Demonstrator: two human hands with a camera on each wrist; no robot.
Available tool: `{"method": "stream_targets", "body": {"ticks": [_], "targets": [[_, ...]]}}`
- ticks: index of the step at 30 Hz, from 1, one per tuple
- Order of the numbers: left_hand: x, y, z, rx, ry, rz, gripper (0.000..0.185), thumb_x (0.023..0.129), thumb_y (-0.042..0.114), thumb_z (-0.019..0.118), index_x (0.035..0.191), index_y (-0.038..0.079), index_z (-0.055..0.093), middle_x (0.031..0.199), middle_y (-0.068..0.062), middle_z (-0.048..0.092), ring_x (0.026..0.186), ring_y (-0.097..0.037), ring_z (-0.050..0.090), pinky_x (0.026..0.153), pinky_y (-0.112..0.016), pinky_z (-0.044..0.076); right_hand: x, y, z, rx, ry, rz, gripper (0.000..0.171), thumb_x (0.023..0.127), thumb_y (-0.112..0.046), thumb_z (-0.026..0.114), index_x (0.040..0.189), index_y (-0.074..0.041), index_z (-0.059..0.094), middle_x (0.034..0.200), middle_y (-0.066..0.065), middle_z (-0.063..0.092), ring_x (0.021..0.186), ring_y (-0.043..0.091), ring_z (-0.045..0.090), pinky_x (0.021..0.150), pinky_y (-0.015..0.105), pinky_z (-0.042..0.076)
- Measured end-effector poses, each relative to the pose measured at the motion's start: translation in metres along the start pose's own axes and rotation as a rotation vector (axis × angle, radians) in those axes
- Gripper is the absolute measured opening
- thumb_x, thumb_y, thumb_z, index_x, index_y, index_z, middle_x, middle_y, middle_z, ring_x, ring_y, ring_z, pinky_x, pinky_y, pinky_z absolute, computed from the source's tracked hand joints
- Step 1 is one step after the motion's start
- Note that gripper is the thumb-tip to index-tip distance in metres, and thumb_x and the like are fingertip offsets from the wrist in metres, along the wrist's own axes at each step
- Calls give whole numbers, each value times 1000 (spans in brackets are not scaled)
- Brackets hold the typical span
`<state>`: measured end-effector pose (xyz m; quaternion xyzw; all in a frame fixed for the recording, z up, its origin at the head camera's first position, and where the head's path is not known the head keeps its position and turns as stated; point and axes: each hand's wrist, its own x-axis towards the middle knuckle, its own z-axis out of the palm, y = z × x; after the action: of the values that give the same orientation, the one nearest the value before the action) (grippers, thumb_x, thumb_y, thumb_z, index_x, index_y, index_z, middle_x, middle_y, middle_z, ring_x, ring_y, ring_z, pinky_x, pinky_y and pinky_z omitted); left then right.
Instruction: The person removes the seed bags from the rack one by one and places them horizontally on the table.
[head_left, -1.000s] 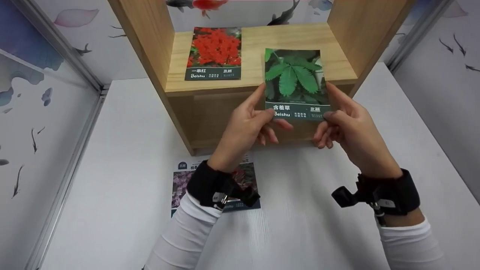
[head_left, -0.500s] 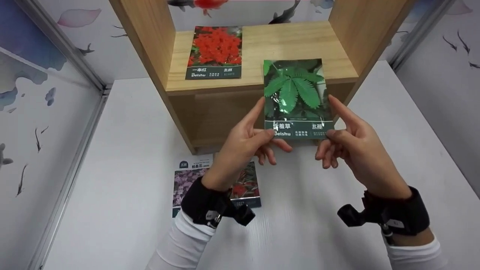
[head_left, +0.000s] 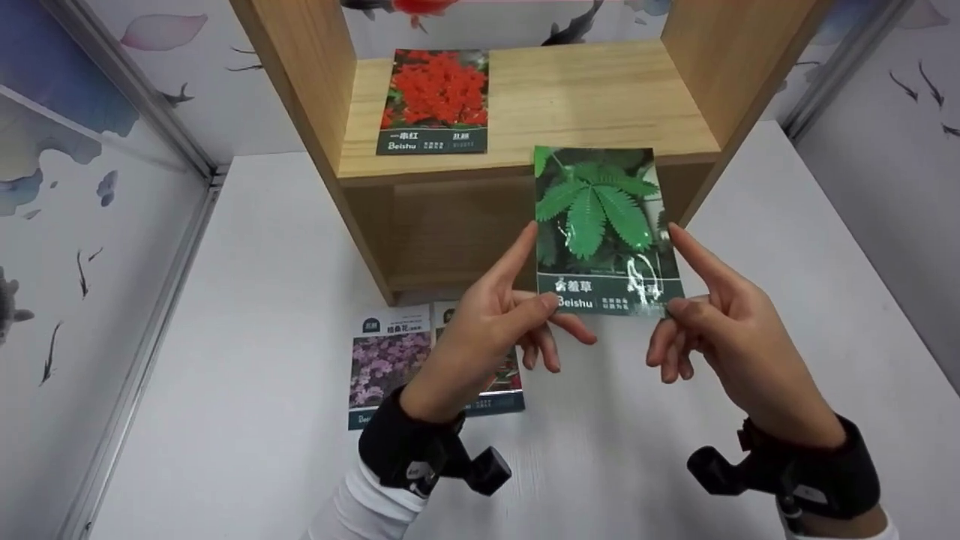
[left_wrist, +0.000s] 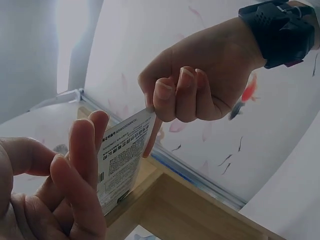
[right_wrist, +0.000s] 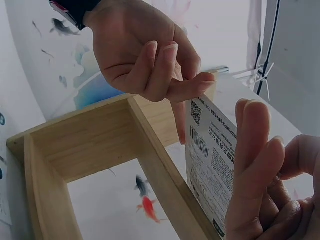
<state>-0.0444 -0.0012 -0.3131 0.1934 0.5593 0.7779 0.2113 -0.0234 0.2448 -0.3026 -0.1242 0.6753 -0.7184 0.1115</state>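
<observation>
- Green packet held upright in the air between both hands, just in front of the shelf's front edge and above the table; long axis vertical, printed leaf side toward the head camera, barcode side toward the wrist cameras
- Left hand pinching the lower left corner, thumb on the front, index finger laid straight up the left edge; other fingers curled loosely below
- Right hand pinching the lower right corner the same way, index finger straight along the right edge; grip mirrored, neither hand nearer than the other
- Top edge of the packet level with the shelf board's front lip; top two thirds free of any finger
- Red packet lying flat on the left half of the shelf board; right half of the board bare wood, directly beyond the green packet; upright side panels closing the shelf left and right
- Two more packets on the table below and left of the hands: purple packet in plain view, a second one just beside it, partly hidden by the left wrist
- Open table to the right of the shelf and under the hands; patterned walls on both sides
</observation>
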Motion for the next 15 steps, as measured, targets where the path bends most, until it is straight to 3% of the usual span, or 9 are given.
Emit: {"method": "stream_targets", "body": {"ticks": [5,15], "targets": [[-8,-9,3,8,-11,-16,67,96,15,48,147,33,8,91,-16,70,56,-16,63,49,-22,44,-10,6,1,-26,24,32,63,95,3,38,148,-23,16,65,22,63,49,30,59,41,33,44],[-17,-23,2,-7,-32,-19,68,96,16,48,146,35,7,92,-18,70,59,-17,65,50,-23,45,-20,17,1,-57,-12,41,68,94,5,39,149,-24,12,72,23,66,51,28,60,42,33,44]]}}
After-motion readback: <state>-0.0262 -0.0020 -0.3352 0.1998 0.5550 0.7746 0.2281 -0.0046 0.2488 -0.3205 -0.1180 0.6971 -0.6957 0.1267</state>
